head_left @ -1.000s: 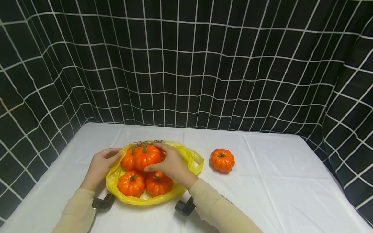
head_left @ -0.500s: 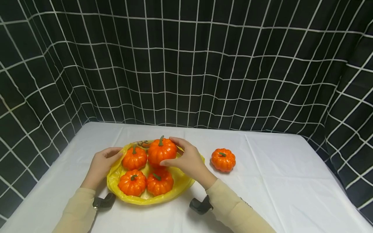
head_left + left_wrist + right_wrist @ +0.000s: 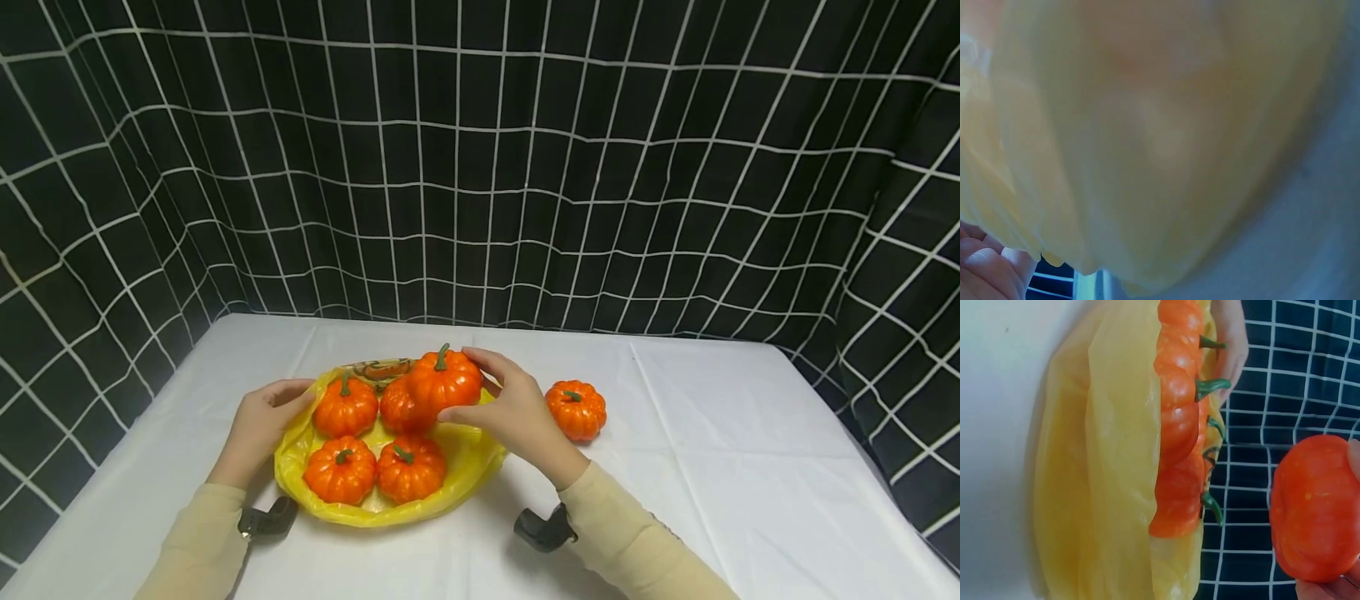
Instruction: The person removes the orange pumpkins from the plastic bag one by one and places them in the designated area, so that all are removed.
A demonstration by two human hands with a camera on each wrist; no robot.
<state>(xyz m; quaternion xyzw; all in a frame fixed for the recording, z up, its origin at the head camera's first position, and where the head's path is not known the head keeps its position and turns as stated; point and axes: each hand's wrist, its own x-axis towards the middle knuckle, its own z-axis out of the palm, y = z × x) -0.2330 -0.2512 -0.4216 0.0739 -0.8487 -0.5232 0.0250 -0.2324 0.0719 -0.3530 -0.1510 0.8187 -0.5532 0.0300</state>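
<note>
My right hand (image 3: 517,408) grips an orange toy pumpkin (image 3: 446,382) with a green stem, thumb in front and fingers behind, raised over the right part of a yellow plastic bag (image 3: 457,479). The right wrist view shows this pumpkin (image 3: 1313,509) apart from the bag's contents. Several more pumpkins (image 3: 341,471) sit inside the wide-mouthed bag; the held one partly covers a pumpkin (image 3: 401,407) behind it. At the bag's left rim, my left hand (image 3: 262,425) pinches the plastic between thumb and fingers. Blurred yellow plastic (image 3: 1147,156) fills most of the left wrist view.
One loose pumpkin (image 3: 575,411) lies on the white-covered table (image 3: 712,475), just right of my right hand. Black cloth with a white grid (image 3: 480,167) hangs behind the table and along both sides.
My right hand has lifted the pumpkin and carried it rightward from the bag's back left, uncovering another pumpkin in the bag. The left hand stays at the rim.
</note>
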